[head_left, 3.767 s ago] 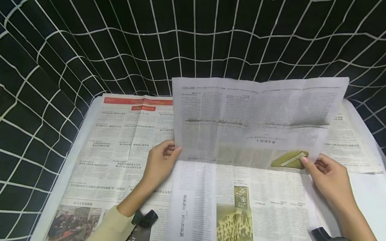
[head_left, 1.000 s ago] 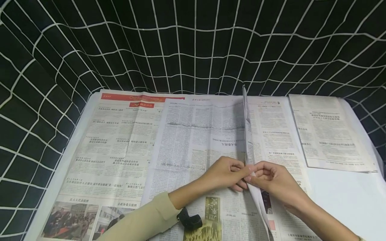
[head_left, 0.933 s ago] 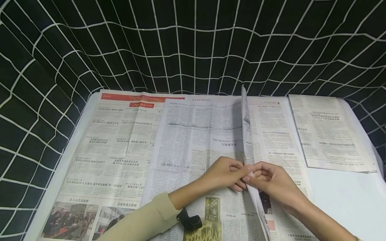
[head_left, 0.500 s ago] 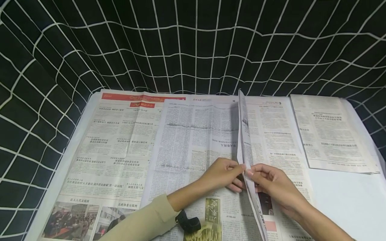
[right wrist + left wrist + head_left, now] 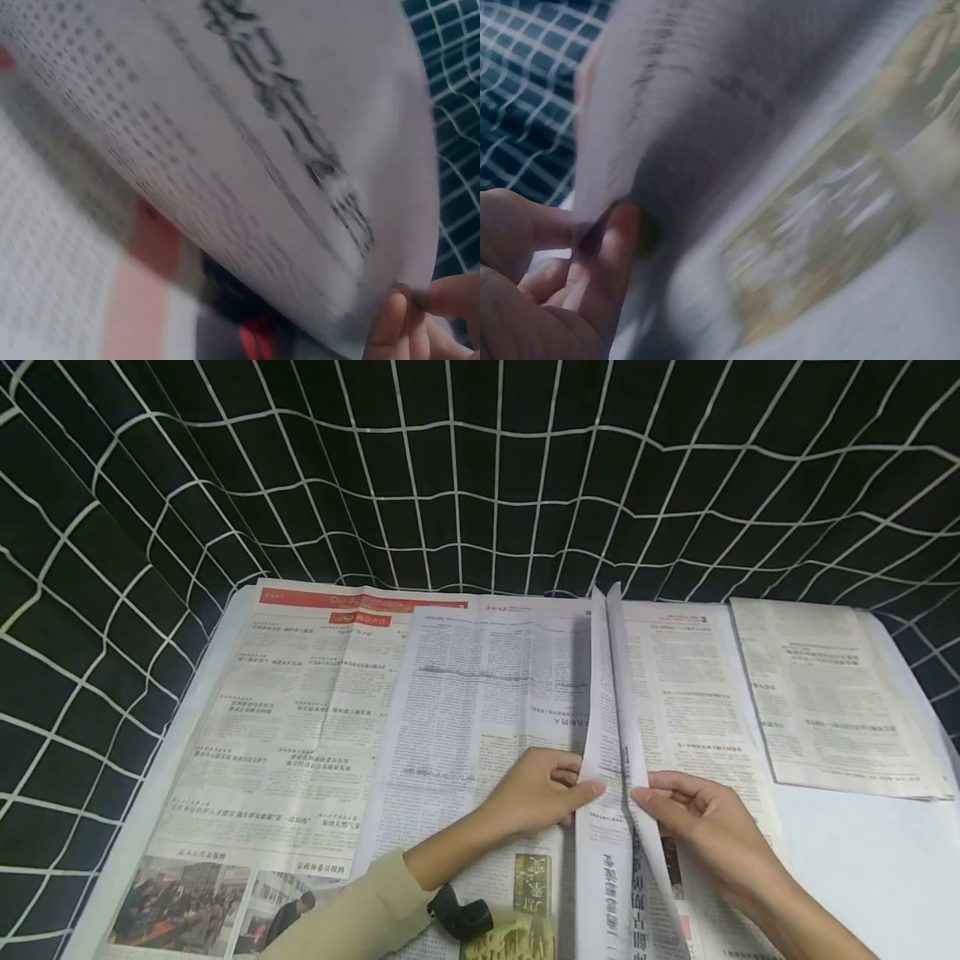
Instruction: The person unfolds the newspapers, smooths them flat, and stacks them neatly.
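Note:
Several sheets of printed newspaper [image 5: 465, 735] lie spread before me, and part of one stands up in the middle as two tall flaps with a narrow V between them. My left hand [image 5: 532, 789] pinches the edge of the left flap [image 5: 602, 843], thumb on the inner face. Opposite it, my right hand [image 5: 708, 818] pinches the edge of the right flap [image 5: 637, 777] between thumb and fingers. In the left wrist view the fingers [image 5: 622, 247] grip the paper from behind. Large print shows on the flap [image 5: 285, 112] in the right wrist view.
A smaller folded newspaper [image 5: 840, 702] lies at the right on the white table [image 5: 832, 843]. The left newspaper page carries a red banner [image 5: 360, 602] and photos [image 5: 183, 906]. A black curtain [image 5: 525, 477] with a white grid hangs behind and at the sides.
Earlier my hands held a newspaper sheet up wide between them. Half a second ago they met at one thin upright fold; now they have drawn slightly apart and the fold has parted into two flaps.

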